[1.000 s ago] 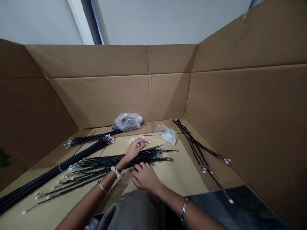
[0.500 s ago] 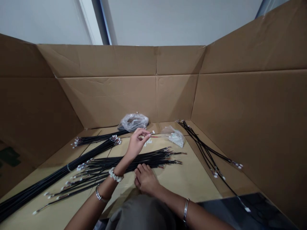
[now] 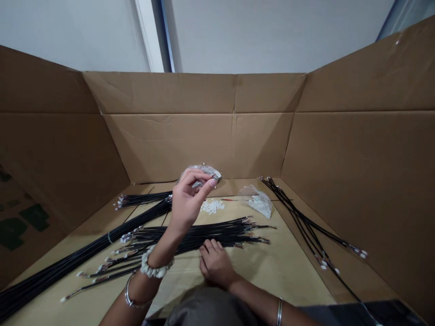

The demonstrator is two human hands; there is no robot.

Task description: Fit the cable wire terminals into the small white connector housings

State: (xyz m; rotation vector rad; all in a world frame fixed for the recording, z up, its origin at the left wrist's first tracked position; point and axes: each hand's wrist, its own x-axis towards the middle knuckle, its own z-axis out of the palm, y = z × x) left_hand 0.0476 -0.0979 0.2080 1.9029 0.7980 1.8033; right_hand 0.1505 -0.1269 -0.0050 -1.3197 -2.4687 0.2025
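My left hand is raised over the work surface, thumb and fingers pinched on a small wire end with a white connector. Low on the surface rests my right hand, its fingers curled at the near edge of a spread of black cables; whether it grips anything is hidden. Those cables have white connectors at the left and bare wire ends at the right. Small white connectors lie in a loose pile behind them. Beside the pile is a clear plastic bag with white pieces inside.
Cardboard walls stand at the back and both sides. A tied bundle of black cables runs along the left, more cables lie at the right, and another plastic bag sits behind my left hand. A thin red item is near the pile.
My left hand has risen closer to the camera with the connector in its fingers, uncovering more of the white pile. The view has shifted slightly. My right hand stays by the cables.
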